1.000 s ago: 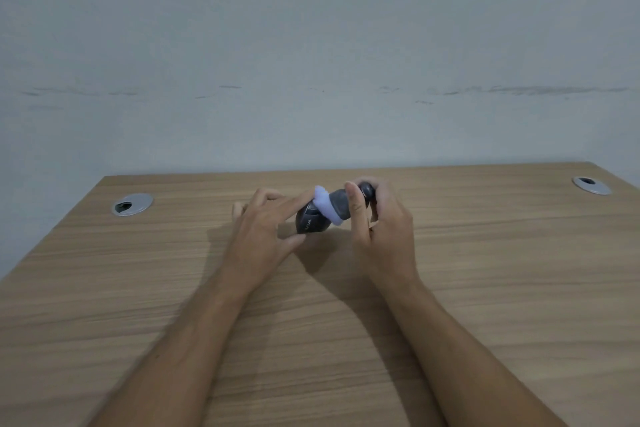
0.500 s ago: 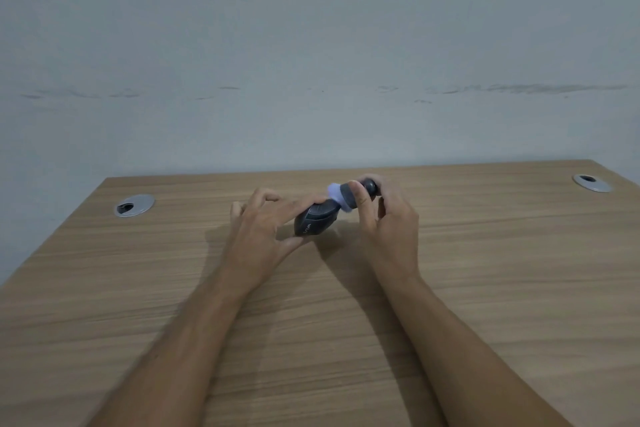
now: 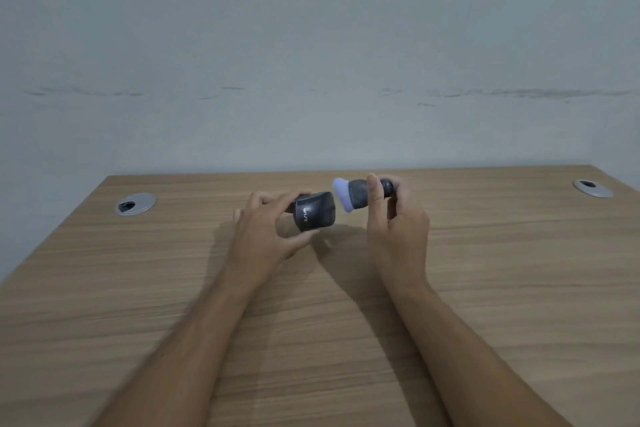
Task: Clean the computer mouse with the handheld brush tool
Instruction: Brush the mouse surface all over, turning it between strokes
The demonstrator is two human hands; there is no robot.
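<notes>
A dark grey computer mouse (image 3: 315, 211) with white lettering is held just above the wooden desk (image 3: 485, 288), gripped between the thumb and fingers of my left hand (image 3: 266, 236). My right hand (image 3: 398, 229) grips the dark handle of a small brush tool (image 3: 358, 196). Its pale lavender bristle head points left and sits just to the right of the mouse, close to its upper edge. Whether the bristles touch the mouse I cannot tell.
Two silver cable grommets are set in the desk, one at the far left (image 3: 135, 204) and one at the far right (image 3: 592, 188). A pale grey wall (image 3: 311, 62) rises directly behind the desk's far edge.
The brush has slid rightward off the top of the mouse to its right side. My left hand has turned the mouse so its lettered face shows.
</notes>
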